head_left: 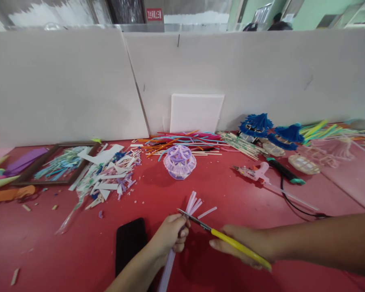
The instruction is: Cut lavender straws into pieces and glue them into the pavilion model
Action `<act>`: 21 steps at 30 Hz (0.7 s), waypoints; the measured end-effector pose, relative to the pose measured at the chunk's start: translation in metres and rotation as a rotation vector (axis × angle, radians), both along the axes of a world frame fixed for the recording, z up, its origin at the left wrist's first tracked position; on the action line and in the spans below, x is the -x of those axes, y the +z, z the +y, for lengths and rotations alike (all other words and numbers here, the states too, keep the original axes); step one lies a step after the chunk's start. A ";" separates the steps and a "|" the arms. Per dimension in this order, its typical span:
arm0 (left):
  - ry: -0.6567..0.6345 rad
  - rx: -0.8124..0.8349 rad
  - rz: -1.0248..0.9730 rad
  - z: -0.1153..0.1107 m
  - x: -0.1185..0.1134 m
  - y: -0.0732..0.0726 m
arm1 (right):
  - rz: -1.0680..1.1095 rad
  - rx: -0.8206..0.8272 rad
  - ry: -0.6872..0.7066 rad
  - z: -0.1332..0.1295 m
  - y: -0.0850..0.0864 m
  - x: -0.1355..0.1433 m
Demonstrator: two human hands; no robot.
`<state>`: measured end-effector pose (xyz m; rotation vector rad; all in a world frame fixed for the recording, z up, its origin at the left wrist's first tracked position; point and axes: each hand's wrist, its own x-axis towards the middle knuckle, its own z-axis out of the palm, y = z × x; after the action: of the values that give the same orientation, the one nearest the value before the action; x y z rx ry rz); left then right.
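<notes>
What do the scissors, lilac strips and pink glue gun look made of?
Scissors: metal blades, by their grey sheen; yellow handles, probably smooth plastic, given the even bright colour.
Lilac strips: matte, pale; maybe fuzzy chenille, possibly plastic, too blurred to settle.
Pink glue gun: likely smooth moulded plastic, from its rigid, evenly coloured body.

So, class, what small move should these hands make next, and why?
Probably squeeze the scissors with the right hand: the blades cross the pale lilac strips close to the left hand, which grips the bundle, and one short piece already lies beside them.
</notes>
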<state>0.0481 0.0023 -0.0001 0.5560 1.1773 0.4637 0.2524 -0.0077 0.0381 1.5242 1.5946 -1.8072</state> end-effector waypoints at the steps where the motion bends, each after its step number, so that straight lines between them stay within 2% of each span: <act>1: 0.000 0.002 -0.001 0.000 0.000 0.000 | 0.005 -0.002 0.003 0.000 0.001 0.000; 5: 0.002 0.004 0.003 -0.001 0.001 0.001 | 0.013 -0.016 0.020 0.000 0.004 0.001; 12: 0.018 -0.016 0.018 -0.003 0.001 0.000 | 0.009 -0.019 0.011 -0.001 -0.005 -0.001; 21: -0.024 0.005 0.001 0.000 0.000 -0.005 | 0.104 0.081 -0.039 0.007 0.006 0.001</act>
<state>0.0483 0.0019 -0.0046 0.5650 1.1714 0.4400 0.2519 -0.0009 0.0443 1.4577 1.5259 -1.9769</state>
